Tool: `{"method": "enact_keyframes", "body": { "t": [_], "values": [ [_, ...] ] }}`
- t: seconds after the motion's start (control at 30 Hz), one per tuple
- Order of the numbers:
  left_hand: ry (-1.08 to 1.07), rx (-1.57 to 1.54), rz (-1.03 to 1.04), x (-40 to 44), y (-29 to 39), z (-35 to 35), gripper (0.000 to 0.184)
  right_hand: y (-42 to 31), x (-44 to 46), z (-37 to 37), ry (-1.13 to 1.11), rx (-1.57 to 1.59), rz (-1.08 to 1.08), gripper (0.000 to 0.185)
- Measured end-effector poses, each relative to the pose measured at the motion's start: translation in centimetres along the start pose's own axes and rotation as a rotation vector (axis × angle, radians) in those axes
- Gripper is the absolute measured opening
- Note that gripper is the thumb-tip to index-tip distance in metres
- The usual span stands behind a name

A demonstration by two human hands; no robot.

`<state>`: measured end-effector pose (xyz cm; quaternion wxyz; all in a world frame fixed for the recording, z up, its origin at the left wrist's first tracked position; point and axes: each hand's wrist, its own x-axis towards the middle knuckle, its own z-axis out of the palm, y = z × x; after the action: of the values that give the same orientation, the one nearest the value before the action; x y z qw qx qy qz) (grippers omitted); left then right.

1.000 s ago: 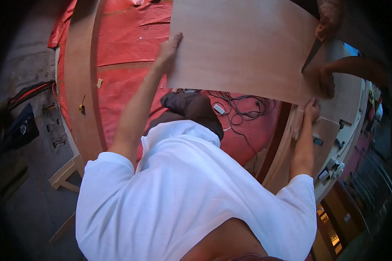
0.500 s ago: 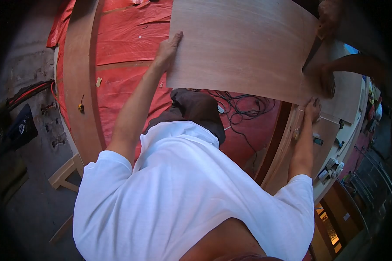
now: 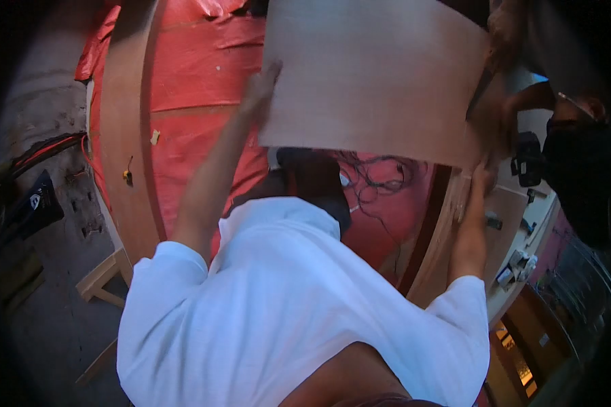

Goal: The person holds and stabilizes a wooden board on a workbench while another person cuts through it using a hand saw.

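A thin plywood sheet [image 3: 360,81] spans the upper middle of the head view. My left hand [image 3: 262,87] grips its left edge, slightly blurred, fingers wrapped round the side. At its near right corner, my right hand [image 3: 483,179] is closed on the edge, above the wooden bench; part of its fingers is hard to make out. A co-worker's hand [image 3: 505,32] holds a handsaw [image 3: 480,93] whose blade meets the sheet near its right end. The co-worker's other hand [image 3: 504,136] presses on the sheet right of the blade, in shadow.
Red sheeting [image 3: 200,74] covers the floor, with tangled black cables [image 3: 387,178] on it. A long board [image 3: 125,129] with a small yellow item [image 3: 127,175] lies to the left. The co-worker's dark-clad upper body [image 3: 580,169] and a black device [image 3: 527,159] are at right.
The co-worker's head and the black device have come into view at right. The saw has shifted slightly, and the sheet sits a little lower in view. Both my hands keep their hold.
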<state>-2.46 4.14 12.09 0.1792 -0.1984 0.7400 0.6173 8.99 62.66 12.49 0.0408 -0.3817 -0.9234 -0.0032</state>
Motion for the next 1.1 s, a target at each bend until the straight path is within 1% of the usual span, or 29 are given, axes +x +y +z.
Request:
{"method": "enact_keyframes", "body": {
  "t": [0.03, 0.1, 0.17, 0.23, 0.3, 0.37, 0.4, 0.43, 0.5, 0.53, 0.57, 0.6, 0.63, 0.67, 0.7, 0.73, 0.77, 0.8, 0.87, 0.9, 1.0, 1.1],
  "values": [
    [0.003, 0.016, 0.065, 1.0, -0.9, 0.0, 0.076, -0.3, -0.2, -0.2, 0.020, 0.024, -0.045, 0.060],
    [0.015, -0.023, 0.047, 4.2, -5.3, 0.4, 0.075, 0.4, 0.7, 1.3, 0.024, 0.112, 0.040, 0.060],
    [0.039, 0.007, -0.018, 5.7, -5.6, -0.5, 0.073, -0.2, 0.7, 1.0, -0.045, 0.109, 0.061, 0.059],
    [0.030, 0.096, -0.126, 5.0, -5.2, -0.3, 0.070, 0.1, 1.1, 1.1, -0.094, 0.075, 0.089, 0.059],
    [-0.001, -0.134, -0.063, 4.1, -4.7, 0.6, 0.066, 1.8, 1.3, 2.4, -0.113, 0.025, 0.129, 0.058],
    [-0.020, -0.224, -0.005, 3.8, -4.1, 0.8, 0.064, 1.2, 0.2, 1.7, 0.049, -0.002, 0.054, 0.057],
    [-0.024, -0.198, 0.024, 3.8, -4.1, 0.6, 0.063, 0.5, -0.1, 1.7, 0.122, -0.008, 0.011, 0.057],
    [-0.024, -0.172, 0.062, 3.3, -3.3, 0.4, 0.061, 0.9, 0.0, 2.3, 0.110, 0.053, -0.020, 0.056],
    [-0.016, 0.086, 0.033, 1.7, -1.1, -0.1, 0.058, 1.6, 0.1, 2.7, 0.111, 0.176, -0.072, 0.054],
    [-0.016, -0.107, 0.138, 1.1, -1.4, 0.5, 0.057, 0.9, -0.1, 1.6, 0.028, 0.117, 0.004, 0.054],
    [-0.044, -0.188, 0.082, 2.9, -3.8, 0.2, 0.058, -1.1, -1.1, -0.7, -0.038, 0.066, 0.104, 0.055],
    [-0.037, -0.359, 0.029, 3.4, -3.7, 0.9, 0.055, -3.5, -2.5, -3.5, -0.100, 0.163, 0.287, 0.058],
    [-0.136, -0.447, 0.017, 5.0, -5.0, 0.8, 0.051, -2.9, -2.1, -2.7, -0.105, 0.232, 0.270, 0.058],
    [-0.168, -0.521, -0.006, 6.0, -6.5, 0.5, 0.050, -1.3, -1.2, 0.1, -0.113, 0.294, 0.244, 0.058],
    [-0.199, -0.594, -0.032, 6.9, -7.9, 0.3, 0.049, -0.9, -1.3, 0.1, -0.061, 0.250, 0.212, 0.057],
    [-0.201, -0.517, -0.008, 6.0, -6.8, 0.3, 0.051, -0.6, -1.6, -0.1, -0.009, 0.204, 0.183, 0.056],
    [-0.201, -0.439, 0.015, 4.9, -5.5, 0.3, 0.053, -1.2, -2.3, -1.4, 0.086, 0.055, 0.146, 0.054],
    [-0.150, -0.329, -0.013, 6.4, -6.7, -0.1, 0.056, -0.2, -1.9, -0.5, 0.110, 0.082, 0.168, 0.052],
    [-0.098, -0.250, 0.003, 3.9, -3.5, 0.8, 0.058, 0.4, -0.6, 2.5, 0.145, 0.143, 0.166, 0.050],
    [-0.061, -0.222, 0.011, 2.7, -2.5, 0.6, 0.059, 0.0, -0.9, 2.4, 0.153, 0.159, 0.165, 0.050],
    [-0.041, -0.113, -0.030, 2.7, -2.1, 0.5, 0.062, 0.0, -1.2, 1.3, 0.158, 0.188, 0.161, 0.049],
    [-0.191, -0.307, -0.020, 2.8, -2.8, 0.2, 0.065, -0.2, -1.7, 0.7, 0.149, 0.191, 0.165, 0.048]
  ]
}}
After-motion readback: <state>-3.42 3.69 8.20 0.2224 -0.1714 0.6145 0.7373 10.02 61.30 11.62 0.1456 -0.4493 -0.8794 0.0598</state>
